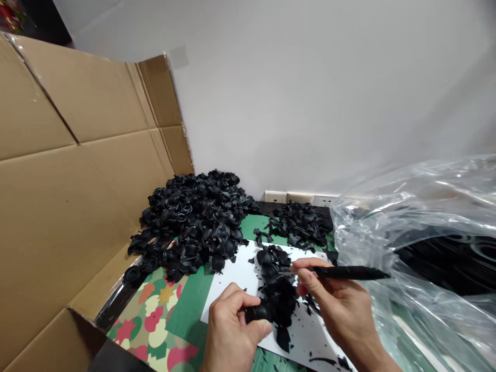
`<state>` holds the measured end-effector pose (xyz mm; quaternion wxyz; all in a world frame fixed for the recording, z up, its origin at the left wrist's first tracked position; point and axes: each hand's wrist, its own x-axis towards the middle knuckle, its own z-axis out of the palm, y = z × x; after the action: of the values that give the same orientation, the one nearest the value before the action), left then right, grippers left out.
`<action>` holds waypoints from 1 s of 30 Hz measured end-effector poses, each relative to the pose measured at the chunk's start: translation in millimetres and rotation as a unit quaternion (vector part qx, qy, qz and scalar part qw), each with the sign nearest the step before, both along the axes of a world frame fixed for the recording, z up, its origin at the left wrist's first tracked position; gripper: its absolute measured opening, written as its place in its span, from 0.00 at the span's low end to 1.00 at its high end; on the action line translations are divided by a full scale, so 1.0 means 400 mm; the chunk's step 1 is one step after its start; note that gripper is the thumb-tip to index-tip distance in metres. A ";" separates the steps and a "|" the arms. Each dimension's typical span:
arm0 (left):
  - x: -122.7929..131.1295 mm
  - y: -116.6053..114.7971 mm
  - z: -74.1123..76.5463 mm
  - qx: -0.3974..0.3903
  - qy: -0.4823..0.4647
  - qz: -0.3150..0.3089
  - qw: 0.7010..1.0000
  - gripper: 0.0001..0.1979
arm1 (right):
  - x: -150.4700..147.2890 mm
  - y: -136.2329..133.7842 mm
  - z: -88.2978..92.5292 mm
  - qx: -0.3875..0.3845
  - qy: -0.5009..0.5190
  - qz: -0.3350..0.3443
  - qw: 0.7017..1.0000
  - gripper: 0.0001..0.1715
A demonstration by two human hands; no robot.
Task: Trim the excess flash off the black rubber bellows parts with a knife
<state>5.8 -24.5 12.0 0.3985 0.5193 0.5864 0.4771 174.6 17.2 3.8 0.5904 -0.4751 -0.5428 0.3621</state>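
Observation:
My left hand [237, 325] pinches a small black ribbed rubber part [259, 312] between thumb and fingers. In my right hand [337, 299] is a slim tool with a black handle [352, 272] and a thin metal tip [285, 272] pointing left; the exact kind of tip is too small to tell. Under the tip, more black rubber parts and scraps [271, 258] lie on a white sheet [230, 274]. The held part sits just below and left of the tip, apart from it. Dark scraps [282, 299] lie between my hands.
A big heap of black ribbed parts [197, 217] rises at the back left, against a cardboard panel [89, 144]. Thin black trimmings [300, 222] form a smaller pile near the wall sockets [294, 198]. On the right, a clear plastic bag [372, 232] holds black parts [453, 258].

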 end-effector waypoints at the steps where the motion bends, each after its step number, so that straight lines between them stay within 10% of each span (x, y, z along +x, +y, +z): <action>1: -0.002 0.000 -0.001 0.002 -0.004 0.003 1.000 0.10 | -0.004 0.000 0.001 -0.026 0.022 0.007 0.999 0.15; 11: -0.015 0.022 0.016 -0.010 -0.149 0.022 0.989 0.12 | -0.018 -0.009 0.019 -0.091 0.116 0.148 0.978 0.19; 30: -0.020 0.026 0.026 0.026 -0.084 0.040 0.995 0.09 | -0.058 -0.031 0.035 -0.212 0.007 0.276 0.937 0.19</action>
<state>-2.1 -14.2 22.4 0.4129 0.4636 0.5590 0.5496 151.3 5.0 17.8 0.3566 -0.4178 -0.5590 0.6212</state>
